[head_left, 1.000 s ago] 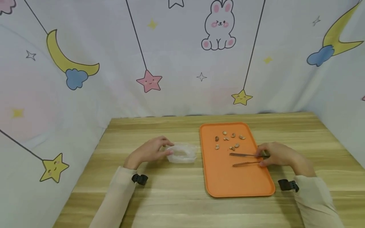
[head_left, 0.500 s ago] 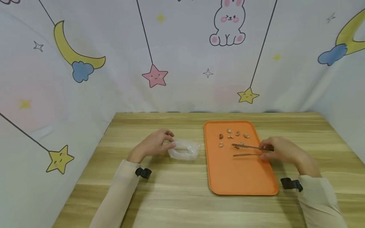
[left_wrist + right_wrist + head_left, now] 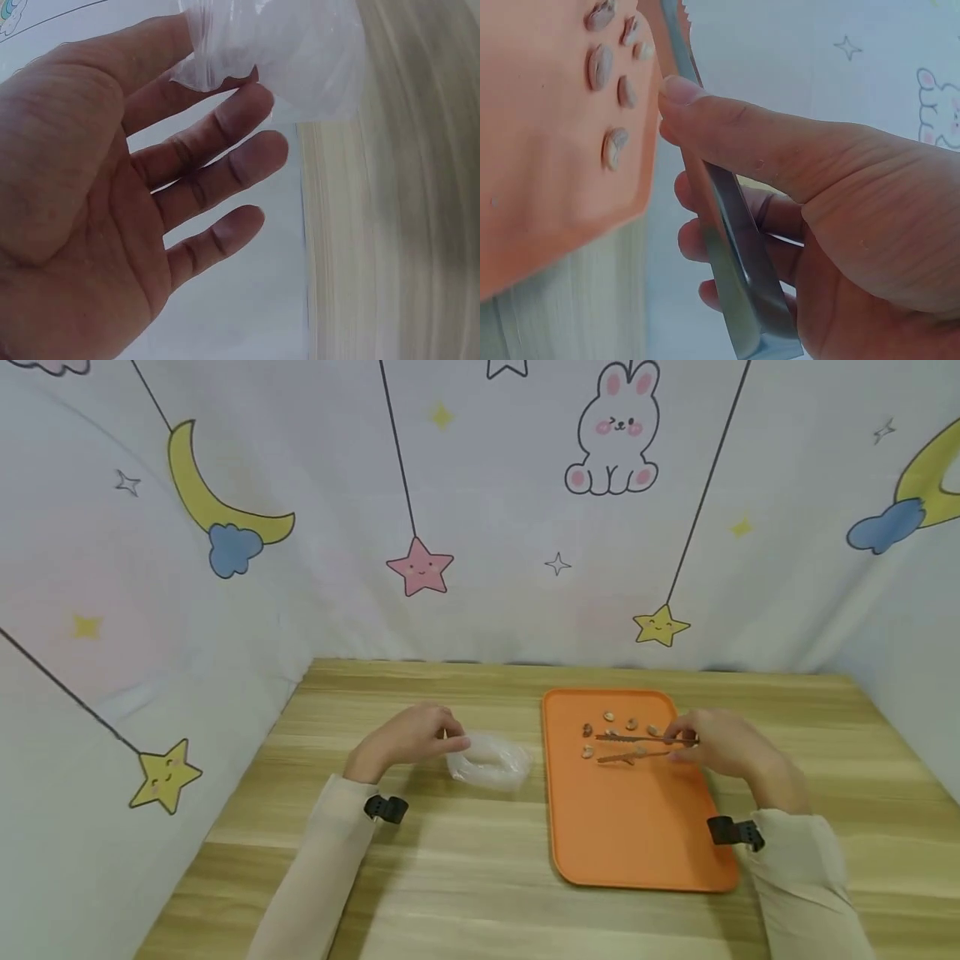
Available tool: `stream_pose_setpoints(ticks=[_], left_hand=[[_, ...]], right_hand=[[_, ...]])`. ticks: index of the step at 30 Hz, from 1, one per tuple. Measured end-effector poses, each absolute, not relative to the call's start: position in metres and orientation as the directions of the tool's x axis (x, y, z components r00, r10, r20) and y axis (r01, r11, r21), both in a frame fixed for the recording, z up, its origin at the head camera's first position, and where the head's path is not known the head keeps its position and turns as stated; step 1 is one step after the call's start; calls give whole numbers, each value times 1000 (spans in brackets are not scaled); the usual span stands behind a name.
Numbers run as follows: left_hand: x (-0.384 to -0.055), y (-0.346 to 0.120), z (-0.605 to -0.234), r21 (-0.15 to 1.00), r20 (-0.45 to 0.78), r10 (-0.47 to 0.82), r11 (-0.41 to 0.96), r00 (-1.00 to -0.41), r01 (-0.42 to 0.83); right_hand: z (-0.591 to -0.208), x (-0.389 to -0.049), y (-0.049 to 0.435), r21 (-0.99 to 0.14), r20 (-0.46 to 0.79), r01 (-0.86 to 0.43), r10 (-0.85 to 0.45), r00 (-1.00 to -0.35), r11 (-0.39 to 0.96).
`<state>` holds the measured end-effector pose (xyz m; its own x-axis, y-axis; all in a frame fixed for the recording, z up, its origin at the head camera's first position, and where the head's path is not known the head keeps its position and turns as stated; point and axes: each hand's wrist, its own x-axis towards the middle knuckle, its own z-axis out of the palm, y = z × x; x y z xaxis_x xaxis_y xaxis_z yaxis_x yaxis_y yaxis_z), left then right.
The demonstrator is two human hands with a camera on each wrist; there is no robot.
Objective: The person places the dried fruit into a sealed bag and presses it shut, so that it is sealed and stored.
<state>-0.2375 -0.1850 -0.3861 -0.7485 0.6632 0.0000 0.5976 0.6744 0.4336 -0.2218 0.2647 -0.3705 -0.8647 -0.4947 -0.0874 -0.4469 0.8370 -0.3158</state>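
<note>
My left hand (image 3: 408, 739) pinches the edge of a clear plastic bag (image 3: 491, 764) between thumb and forefinger, its mouth standing open above the table. In the left wrist view the other fingers spread away from the bag (image 3: 307, 60). Metal tongs (image 3: 633, 739) with toothed edges are gripped in my right hand (image 3: 727, 747), thumb on one arm and fingers on the other. The tips point left and stand apart over an orange tray (image 3: 637, 827). Several small brown-and-pale pieces (image 3: 587, 752), like dried mushrooms or nuts, lie around and under them; the right wrist view shows some pieces (image 3: 600, 67) closer.
The wood-grain table (image 3: 450, 877) carries the tray on the right and the bag left of it. Behind it hangs a white cloth backdrop (image 3: 495, 510) printed with stars, moons and a rabbit. A black band (image 3: 386, 808) circles each wrist.
My right hand has carried the tongs back and to the left over the pieces, and the tips have come slightly closer together. The left hand keeps its pinch on the bag. The head view has shifted.
</note>
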Motion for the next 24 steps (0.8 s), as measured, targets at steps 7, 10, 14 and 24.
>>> stream_pose_setpoints(ticks=[7,10,14,24], left_hand=[[-238,-188,-389,475,-34,664,668,-747,573],[-239,-187,-391,467,-54,670,672,-740,575],[-241,-184,-392,472,-76,672,675,-736,567],[-241,-183,-394,484,-94,671,677,-736,555]], right_hand=[[-373,-226,254,-381,-105,-427,-498,-861,820],[-373,-227,252,-383,-102,-438,-509,-855,813],[-375,-228,250,-369,-97,-441,-506,-857,818],[-375,-226,247,-384,-82,-444,-509,-857,810]])
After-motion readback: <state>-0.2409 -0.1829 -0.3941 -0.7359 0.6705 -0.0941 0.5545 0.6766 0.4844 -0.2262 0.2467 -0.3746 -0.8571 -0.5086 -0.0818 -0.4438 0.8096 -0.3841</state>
